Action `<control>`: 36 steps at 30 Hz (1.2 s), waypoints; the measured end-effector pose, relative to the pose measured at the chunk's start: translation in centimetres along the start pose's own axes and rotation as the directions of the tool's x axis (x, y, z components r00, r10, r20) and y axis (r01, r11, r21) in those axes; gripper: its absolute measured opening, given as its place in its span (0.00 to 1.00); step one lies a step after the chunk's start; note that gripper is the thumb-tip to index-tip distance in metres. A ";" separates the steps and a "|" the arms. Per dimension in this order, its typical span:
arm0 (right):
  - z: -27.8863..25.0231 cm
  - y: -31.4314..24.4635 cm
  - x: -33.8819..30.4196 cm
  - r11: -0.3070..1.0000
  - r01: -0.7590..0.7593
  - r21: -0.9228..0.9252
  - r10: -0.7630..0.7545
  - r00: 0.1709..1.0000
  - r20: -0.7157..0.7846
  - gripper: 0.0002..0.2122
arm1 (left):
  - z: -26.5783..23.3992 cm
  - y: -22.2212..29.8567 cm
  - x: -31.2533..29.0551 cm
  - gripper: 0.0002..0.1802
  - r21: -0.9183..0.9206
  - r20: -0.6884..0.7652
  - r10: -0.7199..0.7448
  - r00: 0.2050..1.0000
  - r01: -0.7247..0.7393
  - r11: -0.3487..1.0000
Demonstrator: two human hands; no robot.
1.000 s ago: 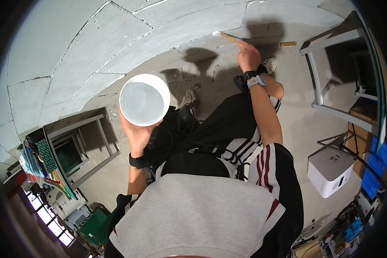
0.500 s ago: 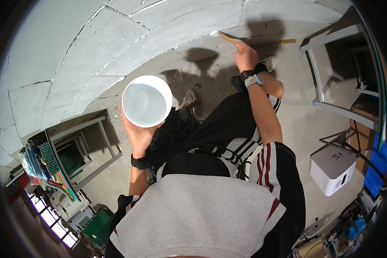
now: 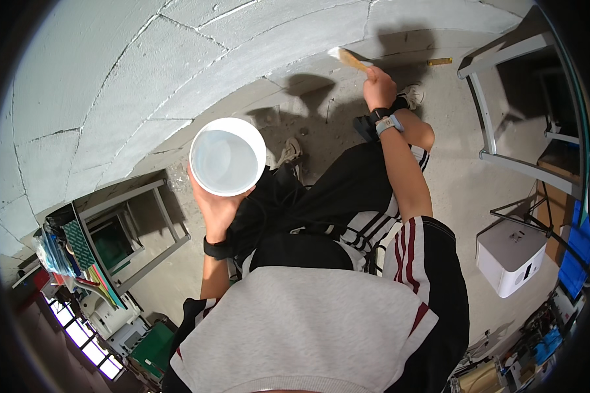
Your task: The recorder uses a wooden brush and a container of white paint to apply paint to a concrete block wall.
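My left hand (image 3: 216, 213) is wrapped around the lower side of a round white tub (image 3: 261, 156), its open top facing me. Translucent whitish liquid (image 3: 224, 164) shows inside. Out to the right, my right hand (image 3: 379, 90) grips the handle of a paintbrush (image 3: 351, 59) with a light wooden handle and white bristles. The bristle end points left, close to the lower part of a pale block wall (image 3: 295, 46). Whether the bristles touch the wall I cannot tell.
A metal-framed table (image 3: 131, 196) with items on top stands at the left, another metal frame (image 3: 488, 118) at the right. A white box-shaped appliance (image 3: 508, 259) sits on the floor at right. A small yellow strip (image 3: 440, 61) lies near the wall's base.
The paintbrush has turned so more of its flat face shows, and its tip has shifted slightly right along with my right hand. The tub stays almost where it was.
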State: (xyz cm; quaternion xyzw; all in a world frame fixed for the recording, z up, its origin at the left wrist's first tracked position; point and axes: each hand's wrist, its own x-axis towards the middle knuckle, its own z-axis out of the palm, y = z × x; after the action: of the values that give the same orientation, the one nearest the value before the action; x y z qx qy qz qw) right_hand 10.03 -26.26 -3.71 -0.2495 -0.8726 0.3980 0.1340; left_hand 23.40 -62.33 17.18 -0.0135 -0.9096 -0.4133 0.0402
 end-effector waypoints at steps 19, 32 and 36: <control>-0.5 1.6 0.4 0.953 -0.213 0.213 0.255 0.947 -0.195 0.13 | -0.2 0.3 -0.5 0.64 -0.059 -0.019 -0.018 1.000 0.017 0.998; 1.9 -0.8 -2.9 0.980 0.120 0.157 -0.126 0.992 0.031 0.13 | -0.2 -0.4 -1.0 0.63 -0.139 -0.021 -0.007 1.000 0.004 0.990; 1.8 0.7 -2.5 0.996 -0.026 0.088 0.016 0.994 0.112 0.14 | -0.8 -0.9 -0.9 0.62 -0.132 -0.069 -0.009 0.998 0.000 0.991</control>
State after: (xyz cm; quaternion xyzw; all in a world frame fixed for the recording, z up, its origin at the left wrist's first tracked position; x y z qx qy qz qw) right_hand 11.57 -28.36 -5.47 -0.2299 -0.8573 0.4514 0.0920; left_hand 24.26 -63.46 16.98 0.0000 -0.8783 -0.4730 0.0697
